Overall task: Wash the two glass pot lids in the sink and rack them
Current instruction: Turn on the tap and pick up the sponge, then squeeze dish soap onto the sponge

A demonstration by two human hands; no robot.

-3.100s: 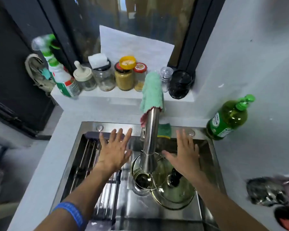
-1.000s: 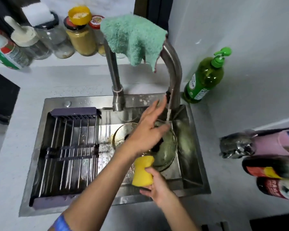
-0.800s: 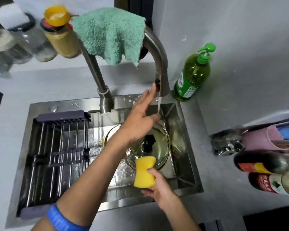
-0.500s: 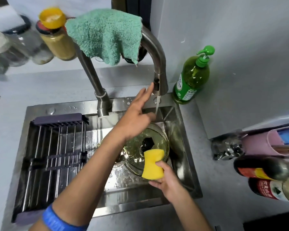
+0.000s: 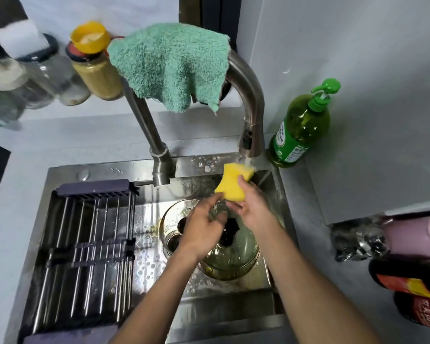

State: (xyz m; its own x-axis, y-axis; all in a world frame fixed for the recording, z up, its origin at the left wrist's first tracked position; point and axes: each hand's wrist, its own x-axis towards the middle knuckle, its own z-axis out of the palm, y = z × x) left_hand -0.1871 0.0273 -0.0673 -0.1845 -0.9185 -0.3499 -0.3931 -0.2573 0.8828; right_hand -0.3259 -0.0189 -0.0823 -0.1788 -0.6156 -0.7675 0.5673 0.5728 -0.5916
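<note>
Two glass pot lids lie overlapping in the steel sink (image 5: 236,319). The nearer lid (image 5: 236,264) has a black knob and rests partly on the other lid (image 5: 170,219) to its left. My right hand (image 5: 253,207) grips a yellow sponge (image 5: 233,182) and holds it up under the water running from the faucet head (image 5: 250,142). My left hand (image 5: 204,227) hovers just above the lids with loosely curled fingers and holds nothing. It hides part of both lids.
A dark drying rack (image 5: 85,244) spans the sink's left half. A green cloth (image 5: 169,65) hangs over the faucet arch. A green soap bottle (image 5: 301,130) stands at the sink's back right corner. Jars line the back ledge, and bottles lie at the right edge.
My right hand raised the sponge from over the lids to the water stream. My left hand dropped from the faucet head to just above the lids.
</note>
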